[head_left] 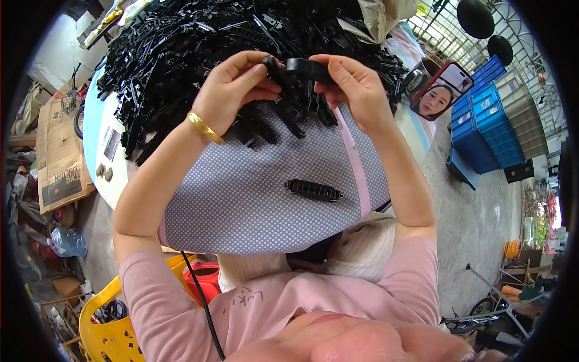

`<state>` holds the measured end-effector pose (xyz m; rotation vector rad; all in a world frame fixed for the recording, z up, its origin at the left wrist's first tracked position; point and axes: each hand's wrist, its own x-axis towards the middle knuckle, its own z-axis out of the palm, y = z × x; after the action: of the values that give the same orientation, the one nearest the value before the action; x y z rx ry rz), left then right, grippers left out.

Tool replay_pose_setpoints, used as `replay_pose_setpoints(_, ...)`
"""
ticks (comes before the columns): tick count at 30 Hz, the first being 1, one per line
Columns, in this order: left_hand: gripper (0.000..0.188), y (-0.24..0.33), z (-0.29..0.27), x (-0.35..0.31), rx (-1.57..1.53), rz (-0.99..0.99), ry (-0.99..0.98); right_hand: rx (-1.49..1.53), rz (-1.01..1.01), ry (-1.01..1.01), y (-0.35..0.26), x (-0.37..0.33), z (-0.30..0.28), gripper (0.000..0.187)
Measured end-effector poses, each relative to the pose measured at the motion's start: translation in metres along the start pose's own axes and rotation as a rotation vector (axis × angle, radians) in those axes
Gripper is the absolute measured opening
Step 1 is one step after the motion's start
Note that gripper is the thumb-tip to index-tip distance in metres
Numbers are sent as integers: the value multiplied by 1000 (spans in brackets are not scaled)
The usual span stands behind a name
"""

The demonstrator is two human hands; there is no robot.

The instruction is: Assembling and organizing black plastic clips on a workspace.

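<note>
Lap cloth underneath, both hands pinching black clip at 12 o'clock: left hand steady, right hand pressing square.

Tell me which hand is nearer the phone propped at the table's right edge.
Right. The right hand is just left of the phone; the left hand is farther left, beyond it.

Plastic clip on cloth
</note>
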<state>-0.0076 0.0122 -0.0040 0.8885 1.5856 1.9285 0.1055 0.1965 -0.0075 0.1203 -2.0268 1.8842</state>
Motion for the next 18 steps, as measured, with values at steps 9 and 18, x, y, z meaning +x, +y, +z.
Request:
replay_pose_setpoints(9,36,-1,13,-10,-115,-69,-4,-197,15,5,5,-9,24,29)
replay_pose_setpoints(18,30,-6,6,-8,-210,-130,60,-393,-230,46,10,-9,27,26)
